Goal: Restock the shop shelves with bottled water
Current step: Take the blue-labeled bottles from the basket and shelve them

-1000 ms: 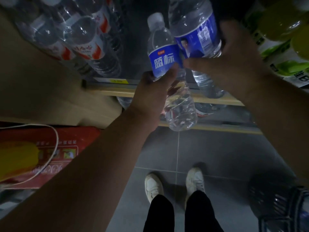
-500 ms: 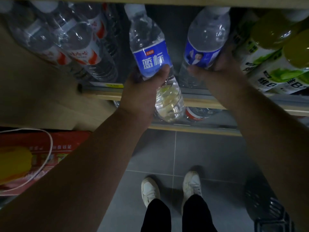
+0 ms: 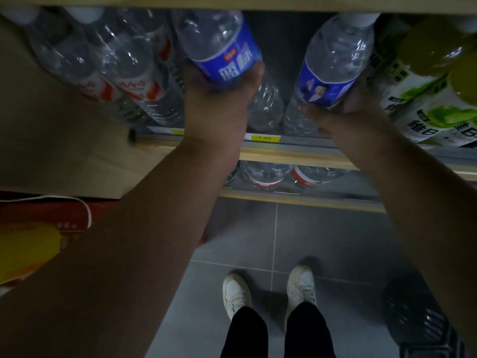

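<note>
— What did your left grip hold?

— My left grip (image 3: 219, 104) was clenched around the first blue-label bottle (image 3: 219, 45), at the top centre of the frame. The bottle leaned into the shelf (image 3: 284, 154) opening.

— And the right one?

— My right grip (image 3: 361, 117) grasped the second blue-label bottle (image 3: 333, 60), right of centre. Its base was just above the shelf edge, near the yellow price tag (image 3: 263, 137). I could not tell if it already stood on the shelf.

— What was around them?

— Red-label bottles (image 3: 124, 73) were at the upper left, and green-label drinks (image 3: 426, 99) at the upper right, just beside my right grip. More bottles (image 3: 265, 174) lay on the lower shelf. Below were the grey floor (image 3: 322, 241) and my white shoes (image 3: 237, 293).
</note>
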Demonstrator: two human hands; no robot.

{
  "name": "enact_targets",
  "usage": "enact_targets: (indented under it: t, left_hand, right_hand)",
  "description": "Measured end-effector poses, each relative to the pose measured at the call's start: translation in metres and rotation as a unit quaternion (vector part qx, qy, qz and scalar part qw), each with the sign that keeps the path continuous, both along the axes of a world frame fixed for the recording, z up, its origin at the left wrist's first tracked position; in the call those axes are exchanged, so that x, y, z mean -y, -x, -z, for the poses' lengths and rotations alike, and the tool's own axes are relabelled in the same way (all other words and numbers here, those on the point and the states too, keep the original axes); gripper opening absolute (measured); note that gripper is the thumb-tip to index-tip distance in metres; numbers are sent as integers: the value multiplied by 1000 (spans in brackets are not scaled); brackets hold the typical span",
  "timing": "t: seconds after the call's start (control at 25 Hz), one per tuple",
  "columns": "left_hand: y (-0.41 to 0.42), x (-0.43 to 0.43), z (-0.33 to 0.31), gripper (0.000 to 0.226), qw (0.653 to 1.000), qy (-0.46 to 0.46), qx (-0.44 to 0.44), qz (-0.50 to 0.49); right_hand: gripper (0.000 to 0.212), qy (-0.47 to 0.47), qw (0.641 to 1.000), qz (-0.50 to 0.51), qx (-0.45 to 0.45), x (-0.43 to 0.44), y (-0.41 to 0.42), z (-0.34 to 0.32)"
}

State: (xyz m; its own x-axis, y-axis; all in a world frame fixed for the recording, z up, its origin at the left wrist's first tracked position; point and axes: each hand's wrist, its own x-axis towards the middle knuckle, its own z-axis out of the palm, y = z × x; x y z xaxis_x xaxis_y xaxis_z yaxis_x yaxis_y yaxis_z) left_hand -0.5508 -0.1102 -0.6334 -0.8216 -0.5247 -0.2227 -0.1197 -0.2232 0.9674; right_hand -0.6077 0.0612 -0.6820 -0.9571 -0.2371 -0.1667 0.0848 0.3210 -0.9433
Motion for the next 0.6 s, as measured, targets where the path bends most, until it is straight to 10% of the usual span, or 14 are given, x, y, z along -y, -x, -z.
enact_targets:
  t: [0.6]
  left_hand:
    - [27,-6,65,64,929,303,68,200]
  right_hand:
    - [67,-88,989,106,-58,5,-1,19]
